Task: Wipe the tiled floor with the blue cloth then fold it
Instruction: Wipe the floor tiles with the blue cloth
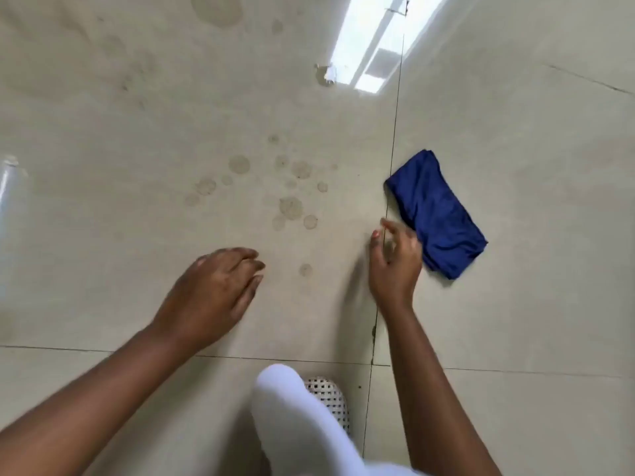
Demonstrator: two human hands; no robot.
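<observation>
A blue cloth (436,213) lies folded into a long bundle on the beige tiled floor (144,139), just right of a tile joint. My right hand (393,262) hovers at the cloth's near left edge, fingers apart and slightly blurred, holding nothing. My left hand (213,290) is lower left of it, palm down over the floor with fingers loosely together, empty. Round dried spots (290,206) mark the tile between and beyond the two hands.
My white-clad knee (292,417) and a perforated white shoe (328,395) are at the bottom centre. A window's bright reflection (374,46) shines on the floor at the top. A clear object (8,187) shows at the left edge. A small chip (326,75) marks the tile.
</observation>
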